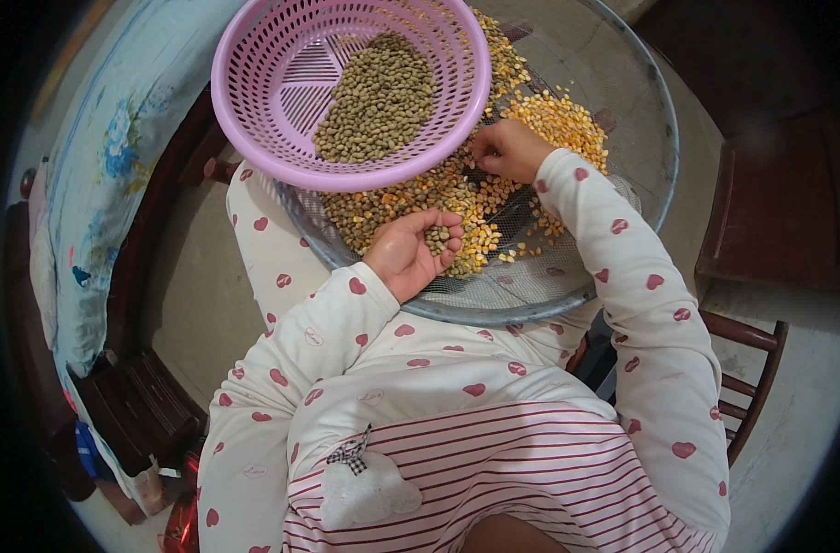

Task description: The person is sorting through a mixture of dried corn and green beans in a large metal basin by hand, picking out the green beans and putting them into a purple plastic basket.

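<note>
My left hand (409, 252) lies palm up over the near part of a round mesh sieve (494, 314), its fingers curled around a small heap of greenish-brown beans (437, 241). My right hand (510, 150) is bent down with fingertips pinched together at the mixed kernels; anything between them is hidden. Yellow corn kernels (563, 129) are heaped beside and beyond it. Around both hands, corn and beans (383, 205) lie mingled on the mesh. A pink slotted plastic basket (226, 101) rests on the sieve's far left part, with a pile of the same beans (383, 97) inside.
The sieve sits over my lap, against my heart-print trousers (263, 249). A pale flowered cloth (106, 157) covers something at the left, above a dark wooden stool (143, 405). At the right are a brown wooden cabinet (775, 212) and a wooden chair (761, 396).
</note>
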The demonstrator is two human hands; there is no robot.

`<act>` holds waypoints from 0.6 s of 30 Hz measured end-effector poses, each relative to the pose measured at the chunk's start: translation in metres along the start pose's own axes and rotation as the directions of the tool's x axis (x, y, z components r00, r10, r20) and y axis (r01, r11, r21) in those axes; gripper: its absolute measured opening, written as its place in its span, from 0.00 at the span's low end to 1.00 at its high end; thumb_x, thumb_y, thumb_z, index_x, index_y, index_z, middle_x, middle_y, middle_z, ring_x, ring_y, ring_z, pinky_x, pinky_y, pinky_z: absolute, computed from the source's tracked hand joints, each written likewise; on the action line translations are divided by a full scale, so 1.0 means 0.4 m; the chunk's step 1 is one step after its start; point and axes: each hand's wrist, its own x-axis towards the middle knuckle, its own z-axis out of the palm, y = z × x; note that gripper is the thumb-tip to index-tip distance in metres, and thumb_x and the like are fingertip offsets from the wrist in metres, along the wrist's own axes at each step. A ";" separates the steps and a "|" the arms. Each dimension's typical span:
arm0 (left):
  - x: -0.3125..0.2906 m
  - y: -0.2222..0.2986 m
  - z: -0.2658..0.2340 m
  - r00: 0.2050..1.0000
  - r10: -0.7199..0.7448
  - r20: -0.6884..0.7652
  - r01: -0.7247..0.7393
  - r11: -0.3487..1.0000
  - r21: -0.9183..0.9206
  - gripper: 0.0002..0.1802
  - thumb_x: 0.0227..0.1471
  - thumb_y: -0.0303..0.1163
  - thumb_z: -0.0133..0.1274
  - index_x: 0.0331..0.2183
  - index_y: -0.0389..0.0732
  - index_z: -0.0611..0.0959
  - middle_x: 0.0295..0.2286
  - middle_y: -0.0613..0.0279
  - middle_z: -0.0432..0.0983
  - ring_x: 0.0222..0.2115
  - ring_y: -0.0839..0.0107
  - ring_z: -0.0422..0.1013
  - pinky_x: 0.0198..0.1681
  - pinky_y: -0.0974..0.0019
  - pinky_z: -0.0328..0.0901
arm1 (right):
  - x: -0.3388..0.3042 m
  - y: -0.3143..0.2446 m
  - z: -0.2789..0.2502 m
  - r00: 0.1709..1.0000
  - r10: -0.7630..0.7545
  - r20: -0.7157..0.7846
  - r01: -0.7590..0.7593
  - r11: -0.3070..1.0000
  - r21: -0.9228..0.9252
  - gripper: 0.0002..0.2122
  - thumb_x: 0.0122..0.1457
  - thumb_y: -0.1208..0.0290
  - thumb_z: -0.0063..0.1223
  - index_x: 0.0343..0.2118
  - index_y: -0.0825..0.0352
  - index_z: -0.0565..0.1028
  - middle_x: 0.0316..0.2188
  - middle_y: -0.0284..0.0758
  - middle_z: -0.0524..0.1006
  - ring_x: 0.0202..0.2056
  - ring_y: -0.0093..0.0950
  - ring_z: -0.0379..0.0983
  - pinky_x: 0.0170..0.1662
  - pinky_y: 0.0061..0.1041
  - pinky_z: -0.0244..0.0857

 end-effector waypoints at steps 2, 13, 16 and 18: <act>0.000 0.001 -0.003 1.000 0.003 0.005 -0.003 1.000 -0.022 0.15 0.56 0.35 0.35 0.35 0.33 0.71 0.28 0.59 0.69 0.29 0.72 0.67 0.33 0.72 0.65 | -0.006 -0.039 -0.032 0.968 0.091 0.232 -0.164 0.935 0.316 0.04 0.43 0.79 0.52 0.25 0.70 0.74 0.20 0.34 0.75 0.22 0.24 0.71 0.26 0.22 0.65; 0.005 0.002 -0.002 0.997 -0.006 0.076 0.010 0.998 -0.058 0.20 0.57 0.38 0.32 0.38 0.30 0.69 0.32 0.54 0.68 0.34 0.66 0.68 0.37 0.69 0.66 | -0.017 0.008 -0.005 0.967 0.164 0.196 -0.129 0.975 -0.179 0.08 0.39 0.76 0.54 0.26 0.64 0.77 0.23 0.38 0.76 0.26 0.34 0.73 0.32 0.29 0.66; 0.003 -0.001 0.002 0.998 0.024 0.051 -0.022 0.999 -0.046 0.21 0.57 0.38 0.30 0.39 0.29 0.69 0.34 0.52 0.68 0.35 0.64 0.68 0.39 0.67 0.66 | -0.012 0.011 0.015 0.967 0.157 0.200 -0.085 0.941 -0.328 0.05 0.38 0.76 0.54 0.22 0.66 0.76 0.21 0.38 0.75 0.24 0.33 0.72 0.29 0.30 0.66; 0.003 0.000 0.001 0.998 0.036 0.052 -0.033 0.998 -0.056 0.22 0.57 0.38 0.29 0.39 0.28 0.68 0.34 0.51 0.67 0.36 0.63 0.68 0.41 0.65 0.65 | -0.015 0.002 0.002 0.977 0.111 0.182 -0.082 0.984 -0.157 0.05 0.38 0.76 0.54 0.22 0.67 0.75 0.21 0.38 0.75 0.23 0.31 0.72 0.28 0.29 0.65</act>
